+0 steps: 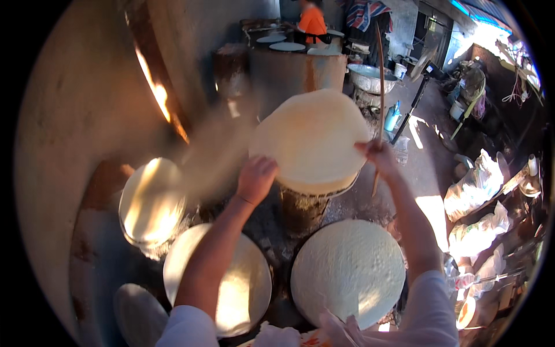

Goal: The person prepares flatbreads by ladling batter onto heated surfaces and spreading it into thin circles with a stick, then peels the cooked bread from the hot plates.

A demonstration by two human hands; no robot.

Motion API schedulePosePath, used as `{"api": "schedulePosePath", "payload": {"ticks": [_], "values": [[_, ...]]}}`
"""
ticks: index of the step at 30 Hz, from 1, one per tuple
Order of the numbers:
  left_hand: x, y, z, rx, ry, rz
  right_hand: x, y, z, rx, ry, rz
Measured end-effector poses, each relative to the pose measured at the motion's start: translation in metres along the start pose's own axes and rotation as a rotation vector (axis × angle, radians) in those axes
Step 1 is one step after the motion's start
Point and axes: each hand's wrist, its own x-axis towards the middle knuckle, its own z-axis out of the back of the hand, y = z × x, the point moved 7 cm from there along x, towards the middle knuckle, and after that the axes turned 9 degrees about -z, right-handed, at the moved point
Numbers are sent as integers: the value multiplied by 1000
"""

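Observation:
A large, thin, round pancake lies in front of me on top of a round stack, which rests on a stand. My left hand is closed on its near left edge. At its right edge, my right hand is closed around a long, thin wooden stick that stands nearly upright. Whether the right fingertips also pinch the pancake I cannot tell. Below my forearms are two round griddles: the right one carries pale, bubbly batter, and a smooth pale sheet covers the left one.
Another round griddle with a pale top is at the left, and a grey disc leans below it. Steam or a blur hangs over the left side. A person in orange is behind a far counter. Plastic bags and clutter line the right.

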Motion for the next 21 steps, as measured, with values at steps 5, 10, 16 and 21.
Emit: {"api": "schedulePosePath", "payload": {"ticks": [5,10,16,21], "values": [[-81,8,-111,182,236,116,45,-172,-5,87,-140,-194],[-112,-7,-64,62,399,319,37,-182,-2,90,-145,-195],[-105,-45,12,-29,335,442,-3,-143,40,-85,-247,-307],[-120,-186,6,-1208,351,1218,-193,-63,-66,-78,305,-296]]}}
